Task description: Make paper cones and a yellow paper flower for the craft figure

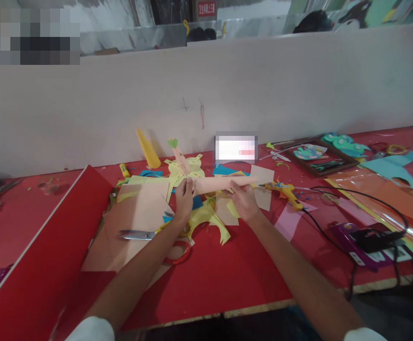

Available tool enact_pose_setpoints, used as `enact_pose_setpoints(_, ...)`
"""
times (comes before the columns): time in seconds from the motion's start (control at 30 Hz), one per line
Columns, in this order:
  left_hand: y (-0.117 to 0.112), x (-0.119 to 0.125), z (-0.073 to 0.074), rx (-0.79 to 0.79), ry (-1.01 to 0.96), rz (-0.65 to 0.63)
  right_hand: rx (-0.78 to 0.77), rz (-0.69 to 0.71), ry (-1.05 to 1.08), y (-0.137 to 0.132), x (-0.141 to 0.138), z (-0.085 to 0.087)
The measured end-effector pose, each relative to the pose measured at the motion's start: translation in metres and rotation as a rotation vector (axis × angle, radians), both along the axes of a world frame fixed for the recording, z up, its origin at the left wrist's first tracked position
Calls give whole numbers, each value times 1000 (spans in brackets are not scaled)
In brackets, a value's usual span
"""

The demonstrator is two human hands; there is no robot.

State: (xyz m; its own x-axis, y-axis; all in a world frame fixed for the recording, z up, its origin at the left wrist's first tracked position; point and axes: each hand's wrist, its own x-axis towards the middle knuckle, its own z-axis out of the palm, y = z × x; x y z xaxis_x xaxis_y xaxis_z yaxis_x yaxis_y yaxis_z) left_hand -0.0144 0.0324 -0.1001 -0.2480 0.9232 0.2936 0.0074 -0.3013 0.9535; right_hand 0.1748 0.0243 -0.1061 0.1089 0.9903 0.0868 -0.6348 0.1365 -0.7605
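Note:
Between my two hands a peach paper roll (pixel 215 184) lies level above the table, narrow and long. My left hand (pixel 185 196) pinches its left end. My right hand (pixel 243 201) has its fingers closed around the right part of the roll. Just behind my left hand stands a peach paper cone (pixel 181 160) with a green tip, over a pale yellow flower-shaped cutout (pixel 195 163). Below the hands is a yellow paper offcut (pixel 209 221). Scissors (pixel 140 235) lie under my left forearm, partly covered by it, near a red handle loop (pixel 178 253).
A yellow glue gun (pixel 288 192) with a black cord lies right of my right hand. Peach sheets (pixel 135 208) spread at left beside a red upright divider (pixel 57 246). A yellow cone (pixel 148 150) stands by the white partition (pixel 121 99). A purple package (pixel 362 246) sits near the right front edge.

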Motion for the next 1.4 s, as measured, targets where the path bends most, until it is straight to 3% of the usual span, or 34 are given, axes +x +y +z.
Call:
enact_pose_setpoints(0.13, 5, -1, -8, -62, -60, -14, -31, -41, 92, 4, 7, 0)
enact_pose_setpoints(0.4, 6, -1, -6, -94, -49, -47, 53, 84, 82, -3, 12, 16)
enact_pose_setpoints(0.63, 8, 0, -10, -153, -110, -80, 82, 166, 103, -4, 14, 16)
enact_pose_setpoints(0.97, 4, 6, -1, -217, -246, -86, 85, 157, 93, -4, 14, 16)
enact_pose_setpoints(1.4, 4, 4, -4, -206, -259, -68, 122, 98, 71, -3, 11, 14)
